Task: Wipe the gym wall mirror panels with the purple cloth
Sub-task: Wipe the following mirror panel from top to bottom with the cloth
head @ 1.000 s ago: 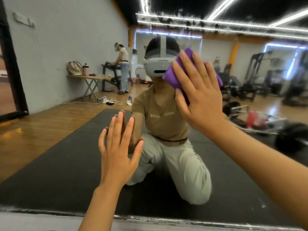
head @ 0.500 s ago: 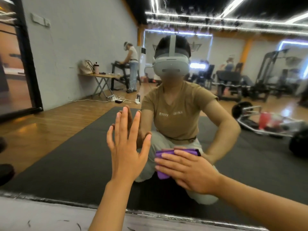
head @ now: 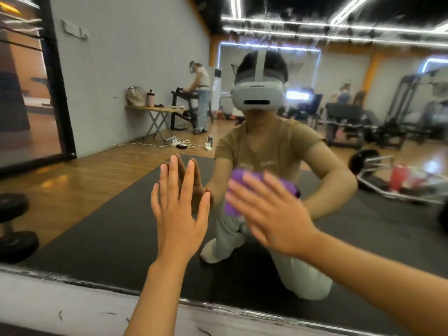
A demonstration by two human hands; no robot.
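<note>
The wall mirror panel point(head: 104, 214) fills most of the view and reflects the gym and a kneeling person in a headset. My left hand point(head: 178, 212) rests flat on the glass with its fingers straight and spread. My right hand point(head: 269, 214) presses the purple cloth point(head: 242, 187) against the mirror with straight fingers, just right of my left hand. The right hand and cloth are blurred by motion. Most of the cloth is hidden under my palm.
The mirror's lower metal edge point(head: 72, 278) runs above a pale scuffed strip of wall point(head: 48, 306). A black frame point(head: 58, 93) marks the left end of the panel. Reflected dumbbells point(head: 14, 229), a barbell and gym machines show in the glass.
My right hand swept the cloth down from head height to low on the glass, and now it has moved up and slightly right. My left hand stayed flat on the mirror.
</note>
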